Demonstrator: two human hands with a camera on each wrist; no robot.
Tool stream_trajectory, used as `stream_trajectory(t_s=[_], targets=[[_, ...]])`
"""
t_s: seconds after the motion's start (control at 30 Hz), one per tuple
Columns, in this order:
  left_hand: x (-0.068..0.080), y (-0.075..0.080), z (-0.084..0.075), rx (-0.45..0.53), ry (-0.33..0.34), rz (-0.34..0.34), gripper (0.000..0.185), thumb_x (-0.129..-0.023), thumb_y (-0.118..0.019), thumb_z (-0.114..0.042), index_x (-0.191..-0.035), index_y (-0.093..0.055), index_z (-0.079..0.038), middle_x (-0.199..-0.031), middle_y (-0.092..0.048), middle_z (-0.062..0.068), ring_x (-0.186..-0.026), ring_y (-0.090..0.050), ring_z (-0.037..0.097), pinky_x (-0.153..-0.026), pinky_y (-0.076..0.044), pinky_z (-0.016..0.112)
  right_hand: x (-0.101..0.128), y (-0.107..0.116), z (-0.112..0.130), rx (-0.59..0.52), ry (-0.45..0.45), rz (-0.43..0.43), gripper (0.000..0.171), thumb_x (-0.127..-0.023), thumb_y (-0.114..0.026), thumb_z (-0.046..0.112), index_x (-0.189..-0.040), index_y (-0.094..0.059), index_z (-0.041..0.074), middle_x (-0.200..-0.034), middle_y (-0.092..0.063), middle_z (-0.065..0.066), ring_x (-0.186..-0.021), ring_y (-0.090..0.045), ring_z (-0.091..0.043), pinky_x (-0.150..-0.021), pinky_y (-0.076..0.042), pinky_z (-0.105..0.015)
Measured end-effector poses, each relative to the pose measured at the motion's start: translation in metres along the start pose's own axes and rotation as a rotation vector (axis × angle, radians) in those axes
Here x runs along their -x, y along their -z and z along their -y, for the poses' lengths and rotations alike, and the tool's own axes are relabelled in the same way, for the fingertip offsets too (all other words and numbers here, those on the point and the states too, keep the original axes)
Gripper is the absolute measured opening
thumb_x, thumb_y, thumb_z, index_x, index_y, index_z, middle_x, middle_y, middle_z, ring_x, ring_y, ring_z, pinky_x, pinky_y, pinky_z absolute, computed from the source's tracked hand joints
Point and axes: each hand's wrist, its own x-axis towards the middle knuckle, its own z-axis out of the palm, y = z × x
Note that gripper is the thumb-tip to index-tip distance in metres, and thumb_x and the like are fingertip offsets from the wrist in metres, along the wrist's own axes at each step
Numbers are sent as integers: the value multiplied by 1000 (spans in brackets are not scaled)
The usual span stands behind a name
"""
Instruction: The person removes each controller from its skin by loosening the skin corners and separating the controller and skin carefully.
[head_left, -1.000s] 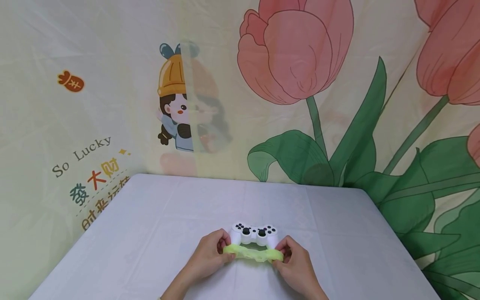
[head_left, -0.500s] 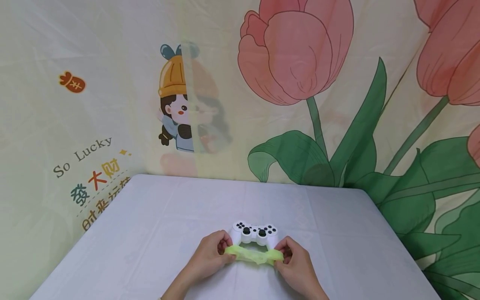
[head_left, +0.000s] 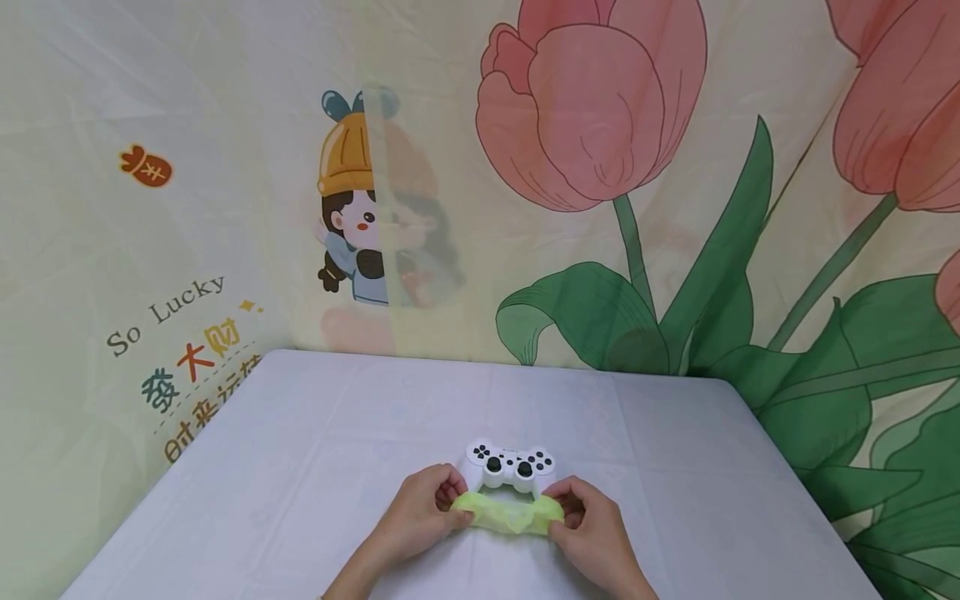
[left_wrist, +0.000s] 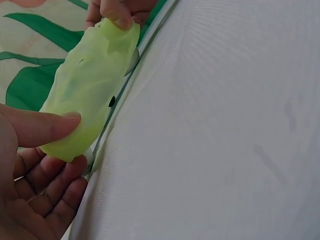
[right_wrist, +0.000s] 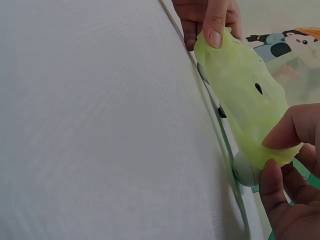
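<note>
My left hand (head_left: 423, 508) and right hand (head_left: 592, 529) pinch opposite ends of a soft, translucent yellow-green cover (head_left: 504, 512), stretched out between them. Just beyond it lies a white game controller (head_left: 510, 463) with two black thumbsticks, its grips pointing toward me and partly hidden by the cover. In the left wrist view, the left thumb presses on top of the cover (left_wrist: 87, 85) with fingers curled underneath. From the right wrist view, the cover (right_wrist: 245, 95) shows a small dark oval spot, and one rounded controller grip (right_wrist: 245, 170) shows below it.
A white cloth covers the table (head_left: 337, 442) around the hands. Behind the far edge hangs a printed curtain (head_left: 427, 325) with pink tulips, green leaves and a cartoon figure.
The cover has spread and flattened a little between the hands, its near edge sagging slightly lower. The controller's far side has tilted up slightly. Both hands keep their grip and have barely moved.
</note>
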Motion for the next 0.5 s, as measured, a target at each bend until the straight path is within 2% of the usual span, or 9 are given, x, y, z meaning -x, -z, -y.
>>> stream_trajectory(t_s=[0.33, 0.5], targets=[[1, 0, 1, 18, 3, 51, 28, -81, -89, -19, -101, -71, -18, -88, -66, -6, -79, -61, 7, -71, -51, 23, 1, 2, 3, 34, 11, 3, 38, -70, -78, -9, -98, -76, 16, -92, -63, 1, -77, -57, -15, -64, -50, -22], [1, 0, 1, 43, 3, 63, 29, -82, -89, -19, -105, -72, -19, -92, -67, -5, -77, -63, 6, -67, -52, 23, 2, 4, 4, 57, 42, 16, 40, -72, -78, -8, -101, -78, 20, -83, -55, 1, -73, -52, -12, -62, -46, -22]])
